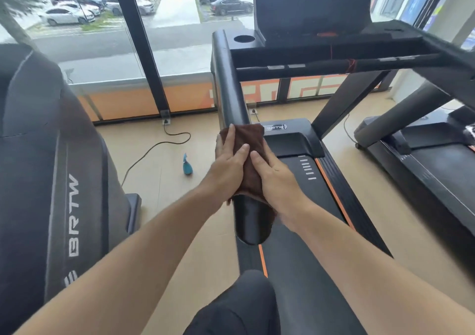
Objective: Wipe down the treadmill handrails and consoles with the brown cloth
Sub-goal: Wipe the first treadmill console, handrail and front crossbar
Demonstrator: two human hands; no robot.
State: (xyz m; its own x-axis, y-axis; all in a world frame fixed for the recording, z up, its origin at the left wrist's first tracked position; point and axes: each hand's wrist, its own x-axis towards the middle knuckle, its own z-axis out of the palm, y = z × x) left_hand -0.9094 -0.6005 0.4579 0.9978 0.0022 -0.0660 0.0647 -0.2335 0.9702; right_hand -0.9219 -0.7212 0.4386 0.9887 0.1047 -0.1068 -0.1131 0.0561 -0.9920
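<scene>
The brown cloth (250, 139) is wrapped over the black left handrail (231, 88) of the treadmill, near the rail's lower end. My left hand (228, 165) presses on the cloth from the left side, fingers stretched up along it. On the cloth's right side my right hand (272, 172) clamps it against the rail. Below the hands the rounded end of the rail (250, 221) shows bare. The console (313, 3) with its dark screen stands above, with a cup hole (244, 38) at its left and a crossbar (334, 64) under it.
A teal spray bottle (187, 165) stands on the floor left of the treadmill, beside a black power cable (154, 147). Another grey machine (51, 170) fills the left side. A second treadmill (424, 149) is at the right. Windows run along the back.
</scene>
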